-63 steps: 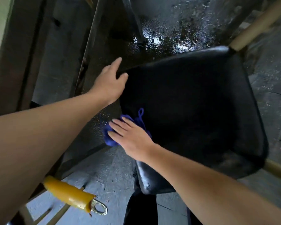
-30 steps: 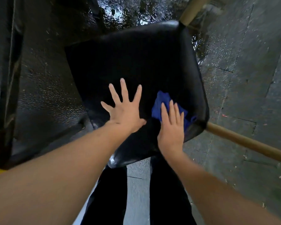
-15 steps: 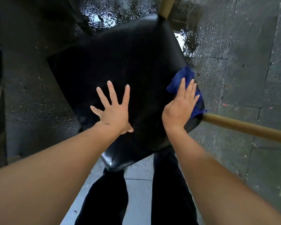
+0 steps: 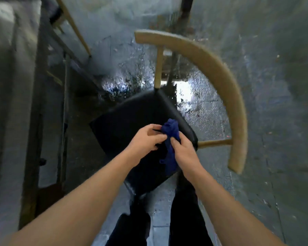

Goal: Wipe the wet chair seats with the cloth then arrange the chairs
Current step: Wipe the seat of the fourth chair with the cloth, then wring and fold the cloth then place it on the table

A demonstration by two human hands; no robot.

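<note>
Both hands are up over the middle of the seat, bunching the blue cloth between them. The left hand comes in from 7 o'clock with its fingers curled, pinching the cloth's upper edge. The right hand comes in from 5 o'clock and grips the cloth lower down, thumb on top, with a tail of fabric hanging below its palm. Both forearms are bare and stretched out forward, almost meeting at the cloth.

No writing or labels that I can read anywhere; the shot's pretty blurry.

Under the hands is the black chair seat, turned so one corner points to 12 o'clock. Its near edge at 6 o'clock looks shiny and wet. The chair's curved wooden backrest sweeps from 12 round to 4 o'clock, standing off the seat on two wooden posts. The person's dark trouser legs stand right at the seat's near corner. The stone floor is wet, with bright puddle glare at 12 o'clock, and lies open out to 3 o'clock. At 9 to 11 o'clock there's dark framing and another wooden leg, so that side's tighter.
</note>
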